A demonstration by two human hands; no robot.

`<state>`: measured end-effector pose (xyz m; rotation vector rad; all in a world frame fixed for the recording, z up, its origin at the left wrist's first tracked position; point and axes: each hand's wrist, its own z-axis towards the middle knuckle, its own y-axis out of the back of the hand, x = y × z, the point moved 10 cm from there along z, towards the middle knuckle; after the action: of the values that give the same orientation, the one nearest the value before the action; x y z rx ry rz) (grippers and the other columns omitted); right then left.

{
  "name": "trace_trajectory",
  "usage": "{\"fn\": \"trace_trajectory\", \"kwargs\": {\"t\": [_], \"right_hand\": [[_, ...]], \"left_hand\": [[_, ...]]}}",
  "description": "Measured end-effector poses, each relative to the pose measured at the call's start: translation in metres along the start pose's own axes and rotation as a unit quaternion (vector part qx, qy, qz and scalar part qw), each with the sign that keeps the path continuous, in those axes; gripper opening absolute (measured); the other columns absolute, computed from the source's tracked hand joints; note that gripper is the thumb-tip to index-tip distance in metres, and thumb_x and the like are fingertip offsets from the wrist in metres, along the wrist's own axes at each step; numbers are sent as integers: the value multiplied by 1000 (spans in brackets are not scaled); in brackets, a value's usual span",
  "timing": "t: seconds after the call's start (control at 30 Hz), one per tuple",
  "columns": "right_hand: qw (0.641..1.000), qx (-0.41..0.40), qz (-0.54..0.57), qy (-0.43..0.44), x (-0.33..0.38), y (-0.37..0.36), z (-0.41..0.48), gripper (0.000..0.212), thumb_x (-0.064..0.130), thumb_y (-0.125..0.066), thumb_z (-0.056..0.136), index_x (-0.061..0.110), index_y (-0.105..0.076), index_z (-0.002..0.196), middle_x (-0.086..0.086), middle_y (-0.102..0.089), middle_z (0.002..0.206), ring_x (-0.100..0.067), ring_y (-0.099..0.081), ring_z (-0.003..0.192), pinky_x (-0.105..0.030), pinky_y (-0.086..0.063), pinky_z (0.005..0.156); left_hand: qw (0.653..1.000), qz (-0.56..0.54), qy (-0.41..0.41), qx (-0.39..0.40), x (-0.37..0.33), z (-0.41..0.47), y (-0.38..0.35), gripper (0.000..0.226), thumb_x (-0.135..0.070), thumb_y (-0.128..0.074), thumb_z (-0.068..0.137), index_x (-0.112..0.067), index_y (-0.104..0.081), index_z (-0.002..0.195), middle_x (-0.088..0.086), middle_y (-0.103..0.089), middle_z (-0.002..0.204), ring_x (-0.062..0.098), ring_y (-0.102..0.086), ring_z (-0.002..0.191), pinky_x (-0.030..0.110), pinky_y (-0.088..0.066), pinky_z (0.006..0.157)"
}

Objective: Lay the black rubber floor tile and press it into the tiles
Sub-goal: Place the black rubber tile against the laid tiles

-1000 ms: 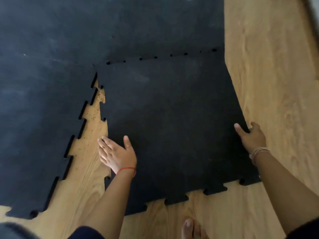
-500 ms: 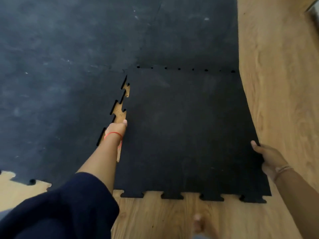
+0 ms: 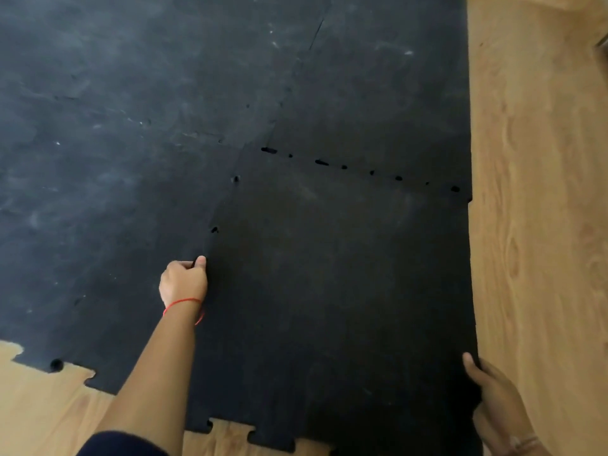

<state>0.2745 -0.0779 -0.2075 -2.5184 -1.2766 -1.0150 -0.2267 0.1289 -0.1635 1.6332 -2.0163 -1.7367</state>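
Black rubber floor tile (image 3: 335, 291), hands gripping both side edges

Matt black rubber tile (image 3: 345, 291), its face dull and finely grained, with faint pale scuffs. Laid tiles (image 3: 131, 126) of the same rubber look greyer, dusted and streaked with whitish marks, and carry small pale specks. Floor (image 3: 539, 225) in light wood-grain planks, smooth with a soft sheen, bold darker grain lines running along it. A thin red thread (image 3: 181, 303) circles the wrist of the left hand (image 3: 183, 283); dark cloth sleeve (image 3: 121, 444), matt.
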Motion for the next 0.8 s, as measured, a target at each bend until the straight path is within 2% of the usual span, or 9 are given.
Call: {"fn": "trace_trajectory", "kwargs": {"t": [0.07, 0.17, 0.27, 0.37, 0.47, 0.53, 0.6, 0.73, 0.8], "right_hand": [[999, -48, -19, 3, -5, 5, -2, 55, 14, -54, 90, 4, -32, 140, -17, -31, 149, -31, -23, 138, -46, -15, 113], [992, -69, -108, 3, -10, -5, -9, 66, 24, -67, 79, 6, -39, 136, -21, -40, 142, -38, -36, 130, -54, -27, 108], [905, -140, -383, 121, 49, -19, -21, 80, 38, -63, 82, 13, -22, 145, -12, -20, 153, -33, -21, 138, -51, -19, 113], [875, -108, -383, 274, 123, -74, -24, 79, 41, -56, 87, 16, -12, 148, -4, -4, 157, -25, -8, 143, -46, -15, 115], [855, -126, -410, 290, 177, -103, 14, 80, 45, -57, 86, 11, -17, 147, -9, -12, 156, -27, -18, 141, -47, -21, 113], [881, -185, -379, 214, 196, -92, 49, 80, 53, -57, 81, 0, -33, 137, -16, -39, 141, -34, -44, 123, -48, -37, 102], [915, -193, -329, 133, 191, -84, 67, 80, 58, -57, 79, -8, -45, 122, -17, -54, 115, -34, -56, 97, -42, -45, 88], [954, -178, -231, 74, 182, -79, 82, 80, 50, -67, 76, -6, -41, 128, -24, -48, 132, -39, -47, 118, -44, -37, 99], [974, -158, -157, 46, 183, -82, 86, 78, 43, -68, 78, -2, -35, 134, -20, -41, 140, -36, -40, 126, -42, -32, 103]], "left_hand": [[999, -9, -27, -46, -4, 1, 9, 35, -26, -52, 91, 3, -62, 106, 24, -61, 116, 40, -51, 112, 44, -40, 95], [992, 37, -85, -89, -12, 5, 19, 30, -22, -52, 90, 2, -64, 102, 25, -61, 112, 40, -48, 113, 43, -31, 101], [982, 34, -132, -128, -31, 10, 31, 35, -25, -56, 88, 0, -57, 113, 24, -52, 123, 37, -37, 123, 39, -22, 104], [984, 25, -134, -117, -40, 9, 34, 45, -27, -56, 88, 1, -49, 123, 25, -45, 132, 38, -32, 128, 42, -20, 107], [989, 41, -67, -122, -5, -14, 30, 52, -33, -55, 89, 2, -47, 126, 29, -39, 135, 45, -29, 127, 51, -23, 106], [991, 73, -40, -107, 25, -41, 19, 62, -43, -52, 85, 2, -46, 126, 30, -38, 132, 48, -29, 124, 57, -25, 104], [988, 122, -49, -76, 38, -54, 5, 66, -43, -58, 84, 3, -44, 130, 30, -38, 130, 48, -29, 121, 59, -26, 102], [989, 125, -70, -45, 11, -21, -3, 60, -40, -64, 81, 4, -53, 121, 30, -45, 122, 47, -34, 117, 55, -32, 98], [993, 101, -39, -39, 5, -4, -2, 62, -42, -69, 76, 3, -55, 117, 29, -49, 122, 46, -37, 120, 54, -35, 97]]}}
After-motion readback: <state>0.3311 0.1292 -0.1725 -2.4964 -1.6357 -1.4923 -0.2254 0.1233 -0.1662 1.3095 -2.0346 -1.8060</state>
